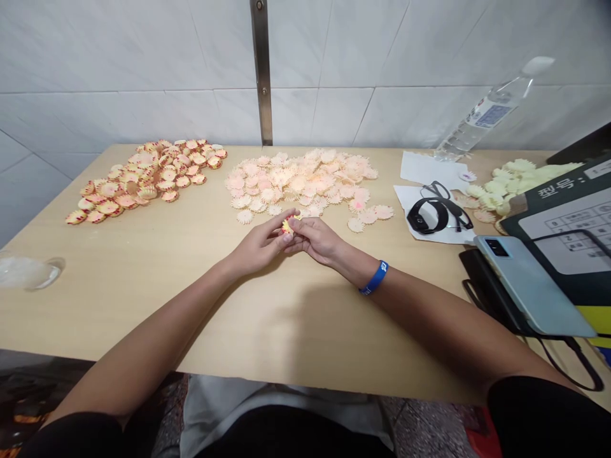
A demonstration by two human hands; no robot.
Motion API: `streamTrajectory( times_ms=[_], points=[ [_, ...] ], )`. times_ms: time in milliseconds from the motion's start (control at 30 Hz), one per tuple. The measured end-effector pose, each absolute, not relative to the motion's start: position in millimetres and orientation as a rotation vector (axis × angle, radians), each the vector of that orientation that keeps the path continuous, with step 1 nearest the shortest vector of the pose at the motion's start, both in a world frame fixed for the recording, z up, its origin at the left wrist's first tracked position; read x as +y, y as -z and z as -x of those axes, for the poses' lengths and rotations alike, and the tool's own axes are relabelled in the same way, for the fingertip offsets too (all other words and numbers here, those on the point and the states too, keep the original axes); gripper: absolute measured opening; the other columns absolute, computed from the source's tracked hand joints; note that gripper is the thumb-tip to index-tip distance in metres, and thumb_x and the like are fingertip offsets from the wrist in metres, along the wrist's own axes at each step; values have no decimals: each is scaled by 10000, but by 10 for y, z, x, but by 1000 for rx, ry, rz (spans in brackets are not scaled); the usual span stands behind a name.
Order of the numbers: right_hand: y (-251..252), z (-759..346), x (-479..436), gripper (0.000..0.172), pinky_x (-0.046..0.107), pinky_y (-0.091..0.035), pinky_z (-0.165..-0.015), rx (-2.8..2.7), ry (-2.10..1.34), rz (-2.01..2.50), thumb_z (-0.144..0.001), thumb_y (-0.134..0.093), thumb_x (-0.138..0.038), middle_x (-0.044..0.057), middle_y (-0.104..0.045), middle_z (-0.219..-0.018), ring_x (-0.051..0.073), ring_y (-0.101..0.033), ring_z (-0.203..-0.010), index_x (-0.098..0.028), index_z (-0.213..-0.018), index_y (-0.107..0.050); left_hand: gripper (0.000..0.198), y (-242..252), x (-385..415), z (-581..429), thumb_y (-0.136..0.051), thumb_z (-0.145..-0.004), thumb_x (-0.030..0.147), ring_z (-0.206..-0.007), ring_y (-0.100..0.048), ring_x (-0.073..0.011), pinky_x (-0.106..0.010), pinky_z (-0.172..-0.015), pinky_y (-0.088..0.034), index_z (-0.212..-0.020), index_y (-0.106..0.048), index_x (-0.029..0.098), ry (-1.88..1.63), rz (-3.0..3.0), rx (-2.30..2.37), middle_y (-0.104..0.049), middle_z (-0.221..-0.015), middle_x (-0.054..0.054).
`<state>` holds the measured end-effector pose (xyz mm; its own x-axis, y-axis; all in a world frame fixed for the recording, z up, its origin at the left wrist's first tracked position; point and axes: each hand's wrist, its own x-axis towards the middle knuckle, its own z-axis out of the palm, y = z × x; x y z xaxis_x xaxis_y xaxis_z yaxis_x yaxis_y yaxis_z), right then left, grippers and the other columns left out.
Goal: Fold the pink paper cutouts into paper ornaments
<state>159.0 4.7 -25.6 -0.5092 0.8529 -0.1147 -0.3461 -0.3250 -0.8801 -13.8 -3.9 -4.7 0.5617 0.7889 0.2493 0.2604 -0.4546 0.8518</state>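
Observation:
Both my hands meet at the middle of the wooden table [143,305], and between their fingertips they pinch a small yellow and red flower-shaped piece [289,225]. My left hand [260,245] and my right hand [317,238] partly hide it. A blue wristband [374,277] circles my right wrist. Just beyond my fingers spreads a heap of pale pink scalloped flower pieces [300,181]. Further left lies a heap of folded orange-red flower pieces [143,172]. A heap of pale yellow pieces [510,187] sits at the far right.
A black smartwatch [427,215] and glasses [449,207] rest on white paper [420,203]. A phone [529,286] lies on a dark folder at the right. A plastic water bottle [487,114] lies at the back right, against a tiled wall [119,76].

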Motion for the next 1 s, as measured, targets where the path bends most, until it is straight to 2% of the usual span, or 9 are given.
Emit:
streamTrajectory(
  times_ms=[67, 167, 300, 367, 500, 600, 733, 900, 1000],
  points=[
    [276, -1598, 51, 494, 287, -593, -663, -1112, -1936, 753, -607, -822, -572, 56, -710, -683, 146, -679, -632, -111, -740, -705, 611, -4, -38, 173, -587, -888, 457, -1314, -510, -264, -352, -1017, -481, -1441, -451, 237, -796, -1924, 853, -482, -1477, -115],
    [298, -1606, 41, 465, 299, -590, -742, -1117, -1972, 724, -606, -835, -549, 49, -715, -697, 144, -691, -678, -123, -733, -699, 573, -90, -42, 206, -689, -809, 373, -1215, -592, -264, -324, -962, -513, -1343, -575, 201, -756, -1961, 904, -606, -1351, -110],
    [279, -1609, 15, 472, 357, -558, -888, -1094, -2077, 672, -620, -834, -536, 89, -748, -931, 183, -711, -881, -149, -861, -709, 298, -111, -49, 208, -603, -818, 223, -970, -703, -223, -295, -818, -564, -1078, -739, 167, -885, -2084, 1130, -745, -1080, -82],
    [263, -1601, -2, 516, 371, -548, -910, -1088, -2093, 655, -618, -827, -551, 101, -741, -986, 195, -705, -925, -150, -921, -710, 298, -69, -49, 197, -535, -830, 164, -941, -712, -202, -301, -832, -564, -1032, -752, 190, -941, -2204, 1147, -757, -1045, -57],
    [258, -1576, -18, 435, 317, -554, -874, -1062, -2000, 655, -630, -843, -492, 58, -737, -917, 156, -694, -879, -152, -865, -706, 396, 35, -53, 144, -470, -873, 158, -1202, -611, -226, -374, -1034, -482, -1215, -669, 175, -1006, -2396, 1063, -682, -1240, -92],
    [270, -1589, 20, 410, 259, -577, -724, -1080, -1913, 707, -670, -810, -515, 28, -718, -775, 128, -688, -737, -149, -810, -690, 504, 54, -70, 109, -477, -910, 240, -1372, -448, -255, -411, -1141, -371, -1401, -505, 133, -919, -2344, 969, -509, -1445, -141],
    [282, -1630, 86, 529, 243, -567, -548, -1189, -1921, 774, -630, -779, -627, 40, -697, -684, 139, -674, -583, -127, -766, -675, 578, -13, -88, 135, -505, -926, 386, -1334, -491, -276, -402, -1109, -406, -1455, -440, 160, -783, -2052, 923, -494, -1462, -125],
    [307, -1640, 101, 511, 276, -588, -632, -1329, -1945, 765, -639, -788, -599, 33, -666, -605, 152, -683, -614, -110, -691, -647, 559, -134, -98, 178, -665, -807, 285, -1257, -561, -270, -352, -1043, -461, -1352, -572, 199, -720, -2048, 938, -599, -1366, -87],
    [311, -1655, 105, 468, 309, -595, -744, -1340, -2005, 717, -632, -814, -552, 21, -677, -651, 139, -680, -669, -118, -715, -658, 476, -164, -111, 158, -631, -804, 210, -1186, -609, -250, -340, -990, -495, -1278, -635, 249, -683, -2190, 980, -644, -1308, -47]
  ],
)
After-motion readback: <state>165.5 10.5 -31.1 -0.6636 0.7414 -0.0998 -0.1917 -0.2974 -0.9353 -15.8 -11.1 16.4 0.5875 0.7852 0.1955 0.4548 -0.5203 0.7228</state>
